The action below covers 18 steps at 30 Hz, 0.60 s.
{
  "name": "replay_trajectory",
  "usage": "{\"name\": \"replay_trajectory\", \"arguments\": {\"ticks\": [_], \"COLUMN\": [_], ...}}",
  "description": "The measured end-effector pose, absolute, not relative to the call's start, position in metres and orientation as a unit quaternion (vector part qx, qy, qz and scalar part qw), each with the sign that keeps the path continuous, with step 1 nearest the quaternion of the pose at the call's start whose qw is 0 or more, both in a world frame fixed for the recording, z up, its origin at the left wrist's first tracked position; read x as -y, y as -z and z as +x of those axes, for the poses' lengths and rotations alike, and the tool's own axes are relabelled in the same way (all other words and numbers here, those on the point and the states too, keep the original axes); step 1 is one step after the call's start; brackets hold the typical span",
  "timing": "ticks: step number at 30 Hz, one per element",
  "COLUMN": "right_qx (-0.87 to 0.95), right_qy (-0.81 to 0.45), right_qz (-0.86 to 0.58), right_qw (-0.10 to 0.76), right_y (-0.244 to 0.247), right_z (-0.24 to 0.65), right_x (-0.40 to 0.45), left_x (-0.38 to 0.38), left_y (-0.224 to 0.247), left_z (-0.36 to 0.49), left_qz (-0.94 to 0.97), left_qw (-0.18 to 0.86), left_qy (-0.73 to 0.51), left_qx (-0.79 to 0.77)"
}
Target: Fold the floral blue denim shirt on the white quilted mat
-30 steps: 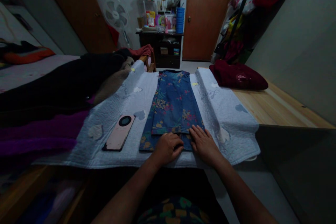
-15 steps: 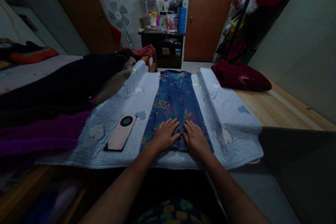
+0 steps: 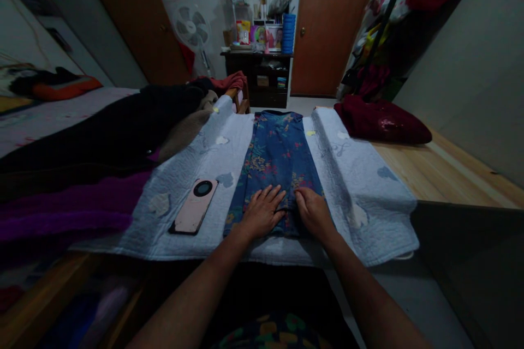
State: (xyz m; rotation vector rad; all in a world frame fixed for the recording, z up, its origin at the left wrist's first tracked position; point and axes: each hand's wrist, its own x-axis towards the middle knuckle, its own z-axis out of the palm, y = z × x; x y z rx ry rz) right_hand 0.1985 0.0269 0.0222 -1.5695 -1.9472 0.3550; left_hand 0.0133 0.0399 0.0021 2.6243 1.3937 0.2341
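Observation:
A blue flowered garment (image 3: pixel 276 144) lies flat and lengthwise before me, with a dark band at its far end; I cannot tell if it is a skirt or folded trousers. My left hand (image 3: pixel 265 211) rests open on its near part, fingers stretched forward. Beside it, my right hand (image 3: pixel 314 211) has its fingers curled in against the cloth near the right side, closed on it. Under the garment spreads a pale blue quilted cover (image 3: pixel 347 174) with leaf and heart shapes. A pink phone (image 3: pixel 194 208) lies back up on the cover, left of my left hand.
Dark and purple clothes (image 3: pixel 82 191) are heaped along the left. A folded maroon cloth (image 3: pixel 382 120) sits at the right on a wooden board (image 3: pixel 434 169). Farther off stand a fan (image 3: pixel 191 26), a dark cabinet (image 3: pixel 257 79) and a brown door (image 3: pixel 327 38).
My right hand has gone from lying flat with spread fingers to curled fingers on the cloth, slightly away from the left. My left hand stays flat. The view has shifted slightly.

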Motion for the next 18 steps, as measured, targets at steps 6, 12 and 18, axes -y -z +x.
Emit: {"name": "replay_trajectory", "arguments": {"ticks": [6,12,18], "right_qx": [0.778,0.792,0.794], "right_qy": [-0.067,-0.034,-0.017], "right_qz": [-0.569,-0.578,-0.578], "right_qw": [0.258,0.192,0.186], "right_y": [0.0,0.012,0.012], "right_z": [0.18,0.181,0.18], "right_x": [-0.044,-0.039,-0.039], "left_x": [-0.039,-0.043,-0.078], "left_y": [0.0,-0.009,-0.015], "left_z": [0.013,0.008,0.008], "left_qz": [0.877,0.847,0.833], "left_qw": [0.103,0.184,0.109], "left_qy": [-0.076,-0.088,-0.114], "left_qx": [-0.464,-0.492,-0.531]}}
